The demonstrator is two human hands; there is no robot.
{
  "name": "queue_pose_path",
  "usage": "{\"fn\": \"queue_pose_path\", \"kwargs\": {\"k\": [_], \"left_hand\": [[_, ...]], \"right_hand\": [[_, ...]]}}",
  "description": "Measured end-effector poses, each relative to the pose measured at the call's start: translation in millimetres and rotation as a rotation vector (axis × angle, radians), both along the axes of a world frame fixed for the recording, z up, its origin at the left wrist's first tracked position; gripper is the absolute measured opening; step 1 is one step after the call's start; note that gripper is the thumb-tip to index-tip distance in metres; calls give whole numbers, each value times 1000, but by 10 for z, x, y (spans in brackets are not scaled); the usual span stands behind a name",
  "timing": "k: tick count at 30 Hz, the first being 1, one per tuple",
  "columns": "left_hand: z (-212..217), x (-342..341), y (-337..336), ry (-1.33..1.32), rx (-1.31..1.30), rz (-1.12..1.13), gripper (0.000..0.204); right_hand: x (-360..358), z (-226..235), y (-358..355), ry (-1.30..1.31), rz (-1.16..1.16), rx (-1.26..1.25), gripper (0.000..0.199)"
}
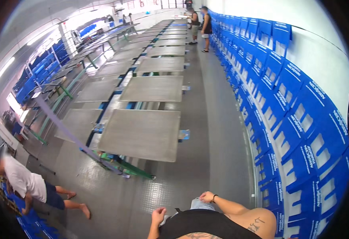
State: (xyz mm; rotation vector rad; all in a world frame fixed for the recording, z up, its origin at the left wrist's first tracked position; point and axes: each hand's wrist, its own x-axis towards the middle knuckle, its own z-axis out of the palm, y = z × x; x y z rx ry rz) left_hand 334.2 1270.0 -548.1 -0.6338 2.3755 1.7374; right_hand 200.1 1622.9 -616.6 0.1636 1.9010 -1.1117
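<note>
My left hand (158,215) is raised in front of my black top, its fingers curled in; nothing shows sticking out of it. My right hand (207,196), with a dark band (214,197) round the wrist, hangs by the light blue shorts (199,204) with its fingers loosely closed. Neither hand touches a table or a panel. The nearest flat grey table panel (141,133) lies ahead of both hands, out of reach of them.
Rows of grey panels (152,88) run into the distance beside a grey walkway (222,139). Blue printed cut-out sheets (290,93) hang along the right wall. A person in a white shirt (27,179) bends over blue sheets (33,223) at lower left. Two people (206,28) stand far ahead.
</note>
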Motion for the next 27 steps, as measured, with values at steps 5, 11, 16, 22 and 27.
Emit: {"fn": "queue_pose_path", "kwargs": {"k": [5, 11, 16, 22, 27], "left_hand": [[250, -1490, 550, -57, -250, -259, 25], [582, -2913, 1575, -13, -243, -279, 23], [646, -3773, 2630, 16, -310, -604, 27], [464, -5020, 3409, -6, -224, -844, 32], [600, -6888, 3731, 68, -474, -1040, 30]], "right_hand": [[-452, 165, 920, 198, 54, 27, 25], [-1121, 137, 2613, 100, -592, -125, 14], [-1457, 55, 3724, 256, -757, -53, 6], [-1525, -531, 4233, 94, -8, 224, 18], [-2388, -641, 4237, 496, 396, 420, 23]]}}
